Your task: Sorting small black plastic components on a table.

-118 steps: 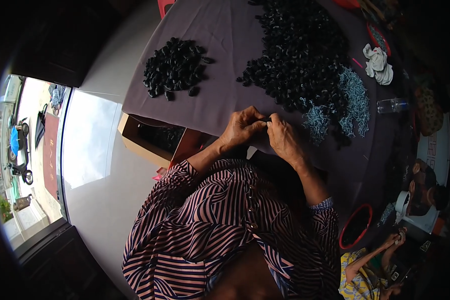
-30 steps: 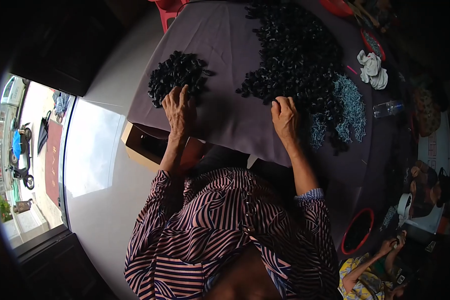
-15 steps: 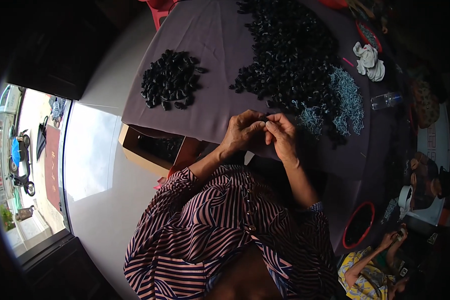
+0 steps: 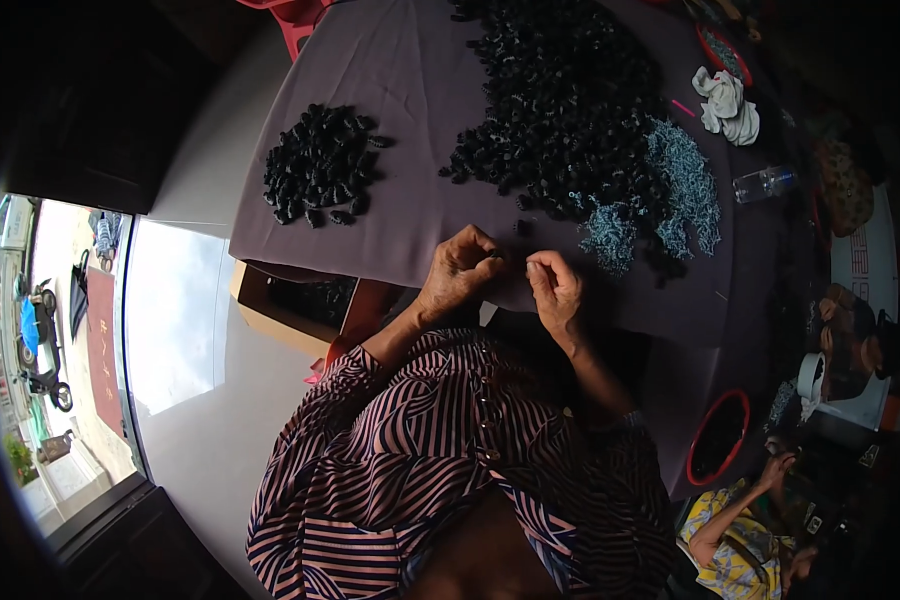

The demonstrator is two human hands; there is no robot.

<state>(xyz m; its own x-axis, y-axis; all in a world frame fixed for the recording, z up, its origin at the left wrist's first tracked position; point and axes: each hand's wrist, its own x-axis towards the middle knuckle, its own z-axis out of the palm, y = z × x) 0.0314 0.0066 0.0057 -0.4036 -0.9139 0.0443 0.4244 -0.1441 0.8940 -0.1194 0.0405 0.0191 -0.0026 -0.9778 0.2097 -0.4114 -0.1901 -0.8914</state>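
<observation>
My left hand (image 4: 460, 268) is over the near edge of the cloth, thumb and forefinger pinched on a small black ridged piece that is mostly hidden by the fingers. A short gap to its right, my right hand (image 4: 555, 290) has its thumb and fingertips pressed together; anything between them is too small to make out. One loose black piece (image 4: 523, 228) lies on the cloth just beyond my hands. Past it spreads a large heap of black ridged pieces (image 4: 560, 110), with small blue-grey screw-like parts (image 4: 685, 185) along its right side. A smaller heap of black pieces (image 4: 320, 165) sits at the left.
Below the cloth's left edge is an open cardboard box (image 4: 255, 312) with black pieces inside. At the right are a crumpled white cloth (image 4: 727, 108), a clear plastic bottle (image 4: 765, 185) and a red-rimmed basin (image 4: 692, 455). Another person in a yellow patterned top (image 4: 725, 535) works at lower right.
My hands have come apart: the left moved slightly left, the right drew back toward me. The whole view has shifted a little.
</observation>
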